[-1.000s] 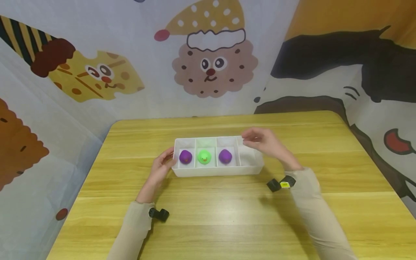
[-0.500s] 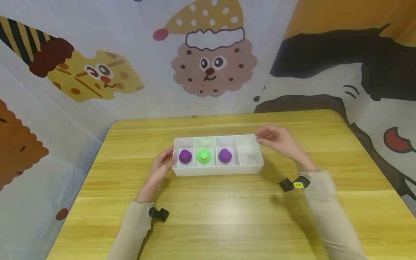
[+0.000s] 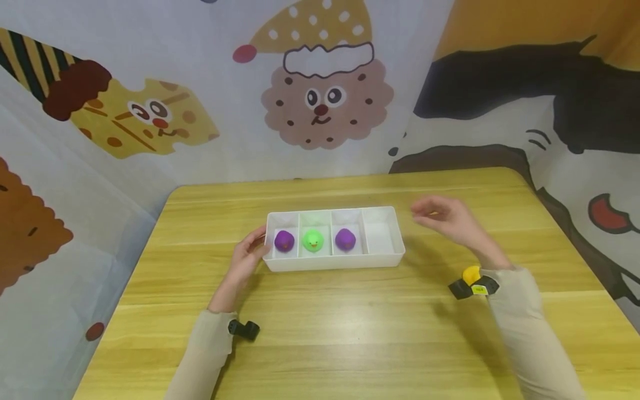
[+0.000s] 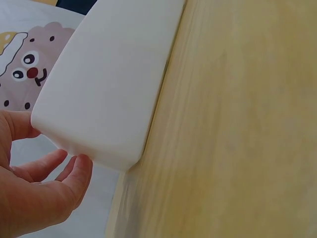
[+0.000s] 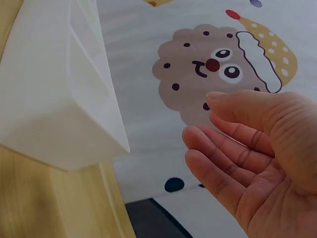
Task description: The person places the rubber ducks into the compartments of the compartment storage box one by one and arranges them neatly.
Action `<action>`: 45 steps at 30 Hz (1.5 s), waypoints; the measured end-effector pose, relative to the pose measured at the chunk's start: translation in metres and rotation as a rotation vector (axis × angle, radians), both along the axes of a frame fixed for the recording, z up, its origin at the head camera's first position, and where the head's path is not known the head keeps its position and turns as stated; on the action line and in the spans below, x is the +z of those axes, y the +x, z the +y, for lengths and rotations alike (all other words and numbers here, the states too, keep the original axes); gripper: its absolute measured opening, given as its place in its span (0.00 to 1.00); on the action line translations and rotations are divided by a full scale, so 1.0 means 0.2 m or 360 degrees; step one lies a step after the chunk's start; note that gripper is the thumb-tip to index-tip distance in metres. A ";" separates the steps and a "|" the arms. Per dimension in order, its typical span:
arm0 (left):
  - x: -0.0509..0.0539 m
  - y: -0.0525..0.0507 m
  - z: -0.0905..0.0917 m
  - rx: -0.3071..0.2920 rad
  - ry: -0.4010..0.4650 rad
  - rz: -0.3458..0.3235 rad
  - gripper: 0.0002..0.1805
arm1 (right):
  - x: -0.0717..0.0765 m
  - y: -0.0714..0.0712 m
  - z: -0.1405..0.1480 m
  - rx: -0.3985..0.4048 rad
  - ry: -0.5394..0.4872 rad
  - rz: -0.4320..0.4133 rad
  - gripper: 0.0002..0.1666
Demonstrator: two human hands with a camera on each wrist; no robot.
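A white divided box (image 3: 332, 263) stands on the table with its compartments in a row. My left hand (image 3: 247, 256) holds its left end; in the left wrist view the thumb reaches the upper corner and the fingertips touch the end wall. From the left, the compartments contain a purple rounded toy (image 3: 284, 241), a green toy chick (image 3: 313, 240) with a small beak, and another purple toy (image 3: 345, 239); nothing lies in the rightmost one. My right hand (image 3: 450, 220) hovers to the right of the box, apart from it, fingers loosely bent and holding nothing.
Behind the right wrist's black camera (image 3: 472, 289) shows part of a yellow rounded thing (image 3: 471, 274). The wooden table (image 3: 320, 333) ends at the back against a cloth wall (image 3: 240, 155) printed with cartoon figures.
My right hand has moved rightward from above the rightmost compartment, past the box's right end. The yellow thing has come into view by that wrist. My left hand stays at the box.
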State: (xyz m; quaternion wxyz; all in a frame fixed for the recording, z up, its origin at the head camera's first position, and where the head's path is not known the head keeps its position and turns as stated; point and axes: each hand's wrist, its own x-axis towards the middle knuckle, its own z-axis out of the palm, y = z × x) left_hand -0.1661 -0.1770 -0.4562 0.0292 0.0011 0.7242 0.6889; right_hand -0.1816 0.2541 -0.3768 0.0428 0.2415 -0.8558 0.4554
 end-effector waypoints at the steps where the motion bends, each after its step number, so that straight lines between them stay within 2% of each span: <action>1: 0.00 0.00 0.00 -0.0001 -0.0001 0.0001 0.28 | 0.00 0.01 0.01 -0.0003 0.0012 0.0002 0.14; 12: 0.00 0.00 0.00 -0.0009 0.0018 -0.0017 0.28 | -0.06 0.09 0.12 -0.0054 0.0048 0.0002 0.13; 26: 0.00 0.00 0.00 -0.0011 0.0053 -0.0071 0.28 | -0.16 0.22 0.30 -0.0212 0.0113 -0.0084 0.13; 33: 0.00 0.01 0.00 0.0009 0.0097 -0.0098 0.28 | -0.20 0.29 0.36 -0.0229 0.0133 -0.0096 0.12; 45: 0.00 0.00 0.00 0.0004 0.0059 -0.0092 0.28 | -0.28 0.39 0.46 -0.0262 0.0132 -0.0122 0.14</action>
